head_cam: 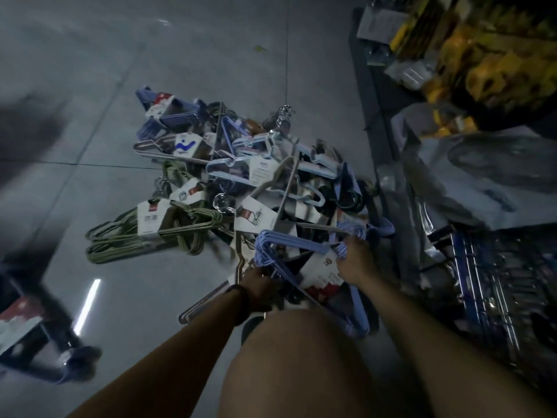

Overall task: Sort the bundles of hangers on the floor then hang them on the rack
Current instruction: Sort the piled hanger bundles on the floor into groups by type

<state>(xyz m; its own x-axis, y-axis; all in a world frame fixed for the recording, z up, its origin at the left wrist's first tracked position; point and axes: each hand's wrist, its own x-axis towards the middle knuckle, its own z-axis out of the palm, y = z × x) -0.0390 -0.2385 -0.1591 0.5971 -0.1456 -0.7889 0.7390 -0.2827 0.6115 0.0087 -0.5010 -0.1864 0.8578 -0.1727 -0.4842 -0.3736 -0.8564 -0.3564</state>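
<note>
A heap of bundled hangers lies on the grey floor: green bundles at the left, dark blue ones at the back, pale blue and grey ones in the middle. My right hand grips the hooks of a lilac-blue bundle with a red and white label at the near edge of the heap. My left hand, with a dark band on its wrist, is curled round hangers just left of that bundle; what exactly it holds is hidden.
Store shelving with yellow and grey packaged goods runs along the right side. A blurred dark cart or frame with a wheel stands at the lower left. My bare knee is in the foreground. Tiled floor stretches beyond the heap.
</note>
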